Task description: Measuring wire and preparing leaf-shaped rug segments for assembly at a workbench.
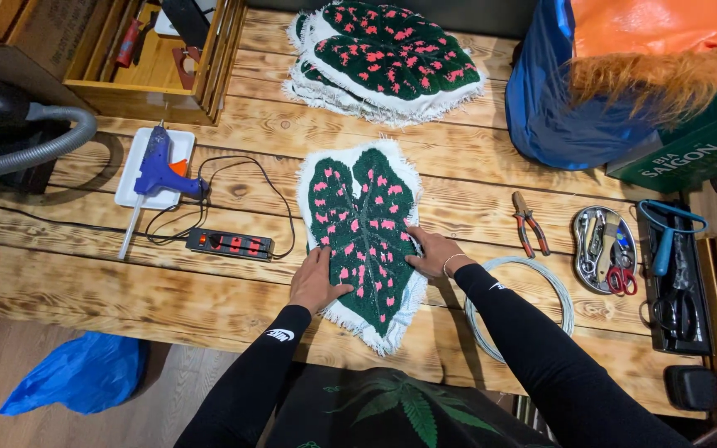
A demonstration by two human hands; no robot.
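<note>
Both hands press flat, palms down and gripping nothing: the left hand (pixel 314 280) lies on the left margin of the dark green leaf-shaped tufted rug with pink spots and a white fringe (pixel 362 231), the right hand (pixel 435 253) on its right margin, fingers spread and pointing inward. Each forearm wears a black sleeve and angles up from the near edge of the pale wooden plank table (pixel 209 282). That one rug lies at the table's middle, its tip hanging over the near edge. One stack of matching leaf rugs (pixel 387 60) sits at the far edge; how many are in it cannot be told. Toward the left edge rest one blue glue gun (pixel 159 170) on one white tray (pixel 130 178) and one black power strip (pixel 230 244). Toward the right lie one pair of orange-handled pliers (pixel 529 224), one coil of grey wire (pixel 518 305) near the right forearm, and one oval metal dish of tools (pixel 603 249)
</note>
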